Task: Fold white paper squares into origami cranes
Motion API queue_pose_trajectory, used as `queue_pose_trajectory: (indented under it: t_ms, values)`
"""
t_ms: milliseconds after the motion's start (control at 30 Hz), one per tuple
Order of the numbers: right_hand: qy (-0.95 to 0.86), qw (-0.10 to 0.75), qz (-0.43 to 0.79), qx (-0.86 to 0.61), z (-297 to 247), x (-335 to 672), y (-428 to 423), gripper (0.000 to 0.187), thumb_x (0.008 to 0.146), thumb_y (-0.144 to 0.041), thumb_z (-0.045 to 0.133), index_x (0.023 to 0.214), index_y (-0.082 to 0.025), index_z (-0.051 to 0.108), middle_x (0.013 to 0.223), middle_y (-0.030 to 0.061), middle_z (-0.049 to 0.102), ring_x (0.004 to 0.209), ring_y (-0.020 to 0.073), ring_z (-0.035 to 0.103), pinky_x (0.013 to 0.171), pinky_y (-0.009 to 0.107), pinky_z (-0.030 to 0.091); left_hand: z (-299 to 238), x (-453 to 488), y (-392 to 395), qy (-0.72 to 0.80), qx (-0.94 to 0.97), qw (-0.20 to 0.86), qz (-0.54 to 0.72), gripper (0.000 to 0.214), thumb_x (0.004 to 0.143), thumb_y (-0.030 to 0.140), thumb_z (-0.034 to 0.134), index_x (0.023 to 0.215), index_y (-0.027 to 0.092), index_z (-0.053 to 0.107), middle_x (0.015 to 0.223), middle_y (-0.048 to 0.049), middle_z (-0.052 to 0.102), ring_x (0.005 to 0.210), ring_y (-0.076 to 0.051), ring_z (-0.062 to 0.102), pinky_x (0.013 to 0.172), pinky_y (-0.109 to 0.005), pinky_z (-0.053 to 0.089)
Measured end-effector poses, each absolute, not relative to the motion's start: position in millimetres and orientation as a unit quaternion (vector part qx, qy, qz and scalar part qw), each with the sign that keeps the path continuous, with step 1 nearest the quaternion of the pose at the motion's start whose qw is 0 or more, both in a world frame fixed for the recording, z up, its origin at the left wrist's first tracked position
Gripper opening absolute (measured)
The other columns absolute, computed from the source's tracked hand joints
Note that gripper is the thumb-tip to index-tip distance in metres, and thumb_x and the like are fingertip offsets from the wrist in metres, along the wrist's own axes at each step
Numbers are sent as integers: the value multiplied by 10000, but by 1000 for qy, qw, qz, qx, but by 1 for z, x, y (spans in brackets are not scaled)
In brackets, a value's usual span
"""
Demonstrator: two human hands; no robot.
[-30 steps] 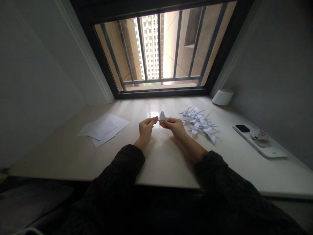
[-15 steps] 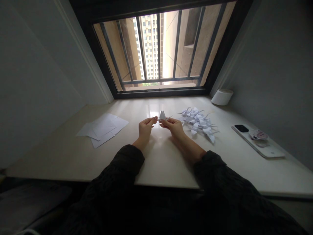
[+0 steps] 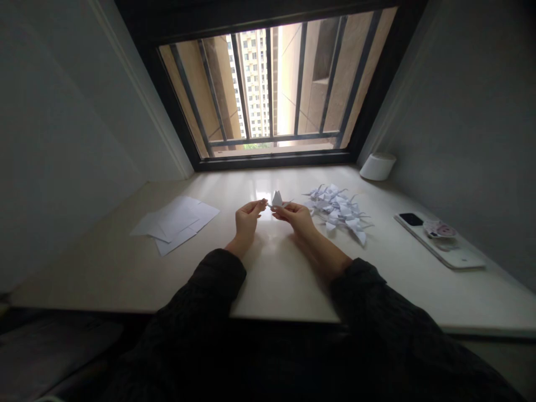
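Note:
A small white folded paper crane [image 3: 277, 199] is held in the air above the pale polished sill-top desk [image 3: 276, 279]. My left hand [image 3: 248, 218] pinches one pointed end of it between thumb and fingers. My right hand [image 3: 295, 216] grips the other side, so the crane stands between my fingertips. Its body stands upright, and part of it is hidden by my fingers. A pile of finished white paper cranes [image 3: 338, 209] lies just beyond my right hand, not touching it.
Loose white paper sheets [image 3: 173, 225] lie on the desk to the left. At the right are a black phone [image 3: 411, 219] on a long white flat object [image 3: 444, 248], a round pink-and-white item [image 3: 439, 229], and a white cylinder [image 3: 377, 166]. A barred window [image 3: 270, 84] stands beyond the desk.
My hands and the crane look almost unchanged. The whole view has shifted slightly as my head moved.

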State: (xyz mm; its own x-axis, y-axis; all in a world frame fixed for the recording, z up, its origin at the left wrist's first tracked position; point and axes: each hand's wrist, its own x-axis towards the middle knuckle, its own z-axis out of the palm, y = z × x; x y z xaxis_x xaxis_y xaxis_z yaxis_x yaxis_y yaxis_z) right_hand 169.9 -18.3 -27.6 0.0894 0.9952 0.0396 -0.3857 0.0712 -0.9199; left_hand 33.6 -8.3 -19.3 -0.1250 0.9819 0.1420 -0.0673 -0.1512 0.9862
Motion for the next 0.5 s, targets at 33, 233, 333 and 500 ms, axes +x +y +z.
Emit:
queue_pose_trajectory:
  t_ms: [33, 233, 333, 500]
  values:
    - [-383, 621, 555, -399, -28, 171, -18, 336, 490, -356, 854, 730, -160, 723, 681, 25, 707, 636, 151, 671, 762, 318, 564, -20, 34, -8, 463, 495, 454, 578, 368, 674, 488, 703, 892, 193, 730, 902, -70, 709, 841, -179, 622, 691, -273, 442]
    - [-384, 621, 559, -394, -28, 173, -18, 422, 492, -357, 865, 827, -172, 688, 645, 8, 698, 649, 173, 692, 732, 318, 574, -22, 35, -7, 416, 567, 464, 539, 383, 712, 468, 685, 992, 209, 709, 1038, -77, 696, 879, -187, 619, 705, -278, 455]
    - [-383, 610, 568, -398, -28, 172, -18, 400, 496, -367, 866, 789, -173, 674, 684, 22, 708, 671, 172, 696, 736, 303, 573, -24, 35, -6, 426, 573, 456, 532, 378, 714, 492, 672, 945, 198, 725, 972, -75, 705, 860, -191, 619, 700, -285, 463]
    - [-391, 591, 579, -403, -27, 174, -17, 382, 519, -431, 843, 758, -181, 681, 774, 48, 721, 736, 175, 694, 752, 301, 554, -24, 33, -5, 450, 547, 444, 549, 370, 690, 506, 681, 866, 186, 733, 861, -67, 704, 829, -188, 620, 676, -284, 474]
